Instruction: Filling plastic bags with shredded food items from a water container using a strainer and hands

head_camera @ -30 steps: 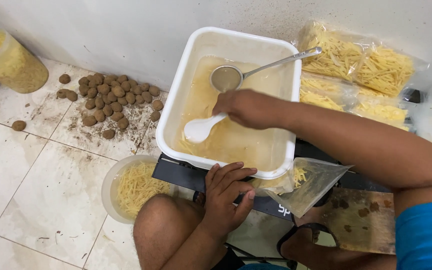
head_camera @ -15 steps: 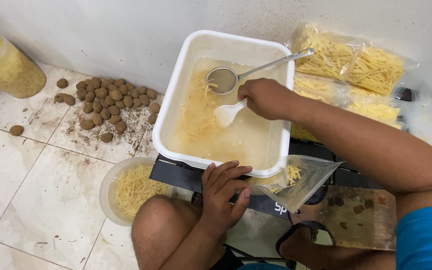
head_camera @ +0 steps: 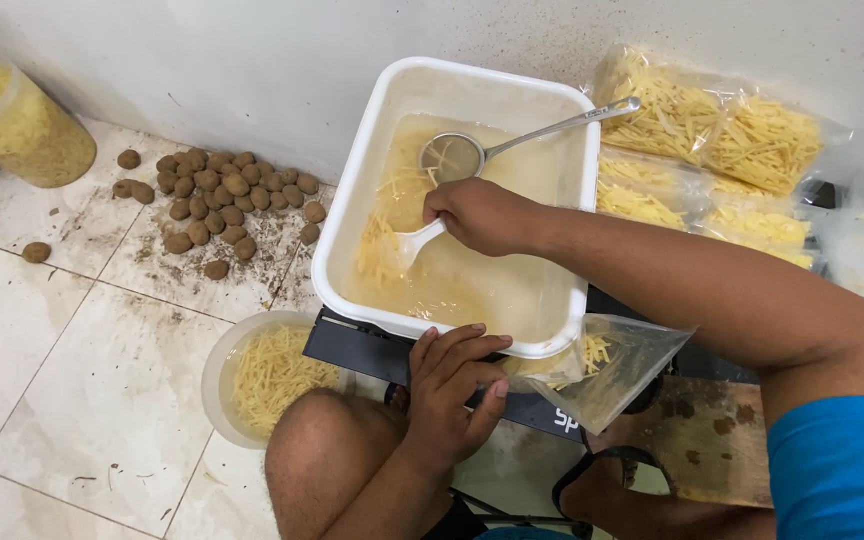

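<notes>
Now — tiled floor [head_camera: 62,330] | right hand [head_camera: 477,215] grips white spoon [head_camera: 407,245] | left hand [head_camera: 447,390] open — tub [head_camera: 347,215] rim.

white ladle [head_camera: 404,244], tilted, dipped in tub [head_camera: 357,190]

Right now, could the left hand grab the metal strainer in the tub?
Probably not easily. The left hand rests at the white tub's near rim, and the right hand with its white spoon lies between it and the metal strainer.
</notes>
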